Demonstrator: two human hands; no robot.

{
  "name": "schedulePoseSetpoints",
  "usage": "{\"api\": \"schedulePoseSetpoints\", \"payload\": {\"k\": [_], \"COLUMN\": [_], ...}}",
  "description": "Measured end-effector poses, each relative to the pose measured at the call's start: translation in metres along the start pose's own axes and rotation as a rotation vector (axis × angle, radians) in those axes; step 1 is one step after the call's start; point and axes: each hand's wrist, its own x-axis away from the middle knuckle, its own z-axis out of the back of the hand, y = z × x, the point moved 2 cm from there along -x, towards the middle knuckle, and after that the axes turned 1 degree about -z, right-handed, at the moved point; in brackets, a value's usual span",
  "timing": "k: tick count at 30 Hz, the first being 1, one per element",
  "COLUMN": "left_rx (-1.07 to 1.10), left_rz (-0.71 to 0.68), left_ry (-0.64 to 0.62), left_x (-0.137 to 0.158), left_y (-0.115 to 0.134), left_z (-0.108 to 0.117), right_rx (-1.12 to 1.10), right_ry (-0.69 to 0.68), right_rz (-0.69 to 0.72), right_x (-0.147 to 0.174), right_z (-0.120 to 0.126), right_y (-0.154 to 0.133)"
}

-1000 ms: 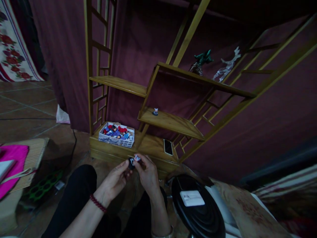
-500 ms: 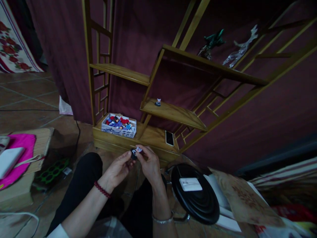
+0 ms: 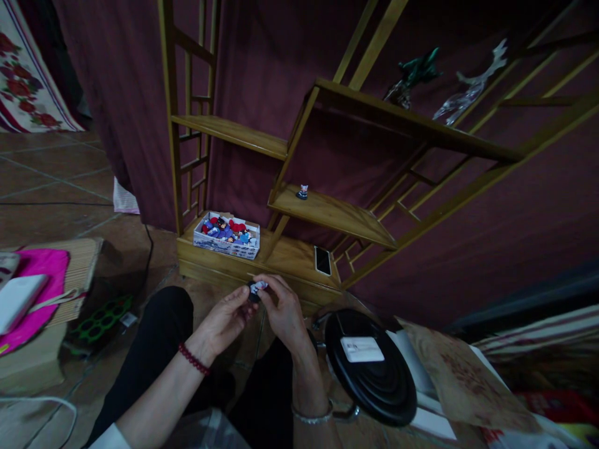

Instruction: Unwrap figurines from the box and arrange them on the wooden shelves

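Observation:
Between my two hands is a small figurine with a dark base and a pale, pinkish upper part. My left hand is closed on its dark base with thumb and fingers. The fingers of my right hand pinch the pale upper end. A similar little figurine stands upright on the middle shelf ahead. On the low shelf to the left, a printed cardboard box holds several small figures in red, purple and blue.
A phone lies on the bottom ledge. Glass ornaments stand on the upper right shelf. Close to my right knee is a black round stool with a white packet on it. A cardboard box with a pink cloth stands at left.
The figurine's pale end has tilted slightly between my fingers, with both hands still holding it. The view has shifted a little, so the shelves appear slightly further right.

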Motion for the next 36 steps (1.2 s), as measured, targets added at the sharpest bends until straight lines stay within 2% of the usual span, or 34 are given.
{"api": "schedulePoseSetpoints", "payload": {"k": [4, 15, 36], "left_rx": [0.000, -0.005, -0.058], "left_rz": [-0.011, -0.024, -0.094], "left_ry": [-0.031, -0.010, -0.089], "left_x": [-0.0007, 0.0039, 0.0057], "left_y": [0.0012, 0.0031, 0.0004], "left_z": [0.0006, -0.0005, -0.0022], "right_rx": [-0.010, -0.022, 0.068], "right_ry": [-0.027, -0.063, -0.014], "right_rz": [0.014, 0.011, -0.017], "right_x": [-0.0025, -0.0024, 0.0016], "right_z": [0.0009, 0.0034, 0.0035], "right_y": [-0.0004, -0.0043, -0.0078]}}
